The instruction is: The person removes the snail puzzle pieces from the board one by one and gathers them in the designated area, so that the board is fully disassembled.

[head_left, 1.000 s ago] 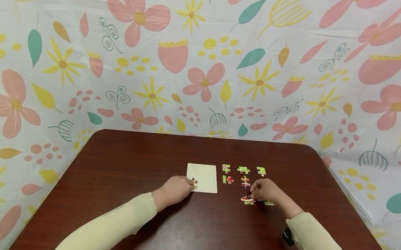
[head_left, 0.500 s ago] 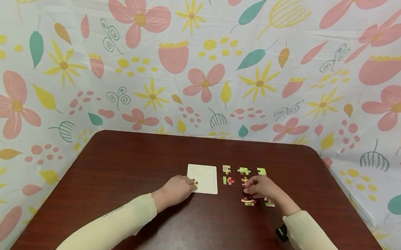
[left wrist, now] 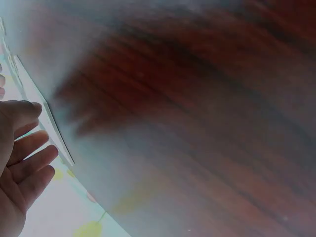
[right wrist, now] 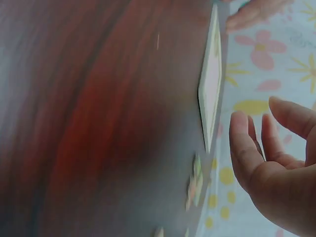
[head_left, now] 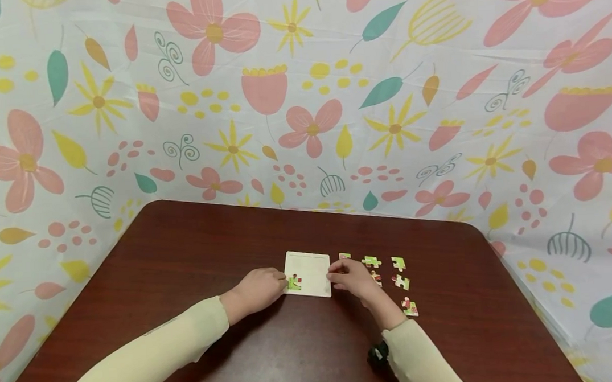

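A pale square puzzle board lies on the dark table, with a green-and-red puzzle piece in its lower left corner. My left hand reaches the board's left edge; in the left wrist view its fingers are loosely bent and spread. At the board's right edge is my right hand. In the right wrist view its fingers look curved and apart, with no piece visible among them. Whether a piece is hidden there, I cannot tell.
Several loose puzzle pieces lie in rows right of the board, some partly covered by my right hand. One piece sits nearest the front. A flower-patterned cloth hangs behind the table.
My right hand has moved left from the loose pieces to the board. The red-and-white piece formerly under its fingers no longer shows on the table. My left hand has shifted slightly left, uncovering the corner piece.
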Available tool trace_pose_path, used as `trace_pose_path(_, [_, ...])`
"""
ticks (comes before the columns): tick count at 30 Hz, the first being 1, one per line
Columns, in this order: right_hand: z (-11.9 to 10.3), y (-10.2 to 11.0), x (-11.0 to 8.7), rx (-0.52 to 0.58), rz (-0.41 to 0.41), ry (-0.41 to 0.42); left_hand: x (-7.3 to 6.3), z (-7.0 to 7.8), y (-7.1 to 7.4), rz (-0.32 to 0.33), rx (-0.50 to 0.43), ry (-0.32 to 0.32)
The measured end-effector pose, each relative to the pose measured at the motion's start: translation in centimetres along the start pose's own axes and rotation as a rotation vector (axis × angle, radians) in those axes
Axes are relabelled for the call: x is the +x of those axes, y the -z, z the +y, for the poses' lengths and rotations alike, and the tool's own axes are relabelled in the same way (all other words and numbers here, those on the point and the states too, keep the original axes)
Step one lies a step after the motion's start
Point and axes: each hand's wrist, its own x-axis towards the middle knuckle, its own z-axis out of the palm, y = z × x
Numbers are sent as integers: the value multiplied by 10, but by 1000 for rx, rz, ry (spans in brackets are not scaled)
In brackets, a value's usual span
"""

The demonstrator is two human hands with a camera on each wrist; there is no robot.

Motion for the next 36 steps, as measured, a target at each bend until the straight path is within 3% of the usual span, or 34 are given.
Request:
trace_pose_path(7, [-9,-30,6,21,-24,8,-2,-1,-1,-69,-37,4])
trace_pose_path(13, [-13,-43,11,0,-88,33,-3,-2,-4,-33,-44,-19])
trace_pose_path(22, [-12,-51,16,-29,-82,12,0,1,-3,-71,-52,8])
trace_pose_path(36, [-20,-54,25,-159,-58,25,2,5,-2,-33,36,-12])
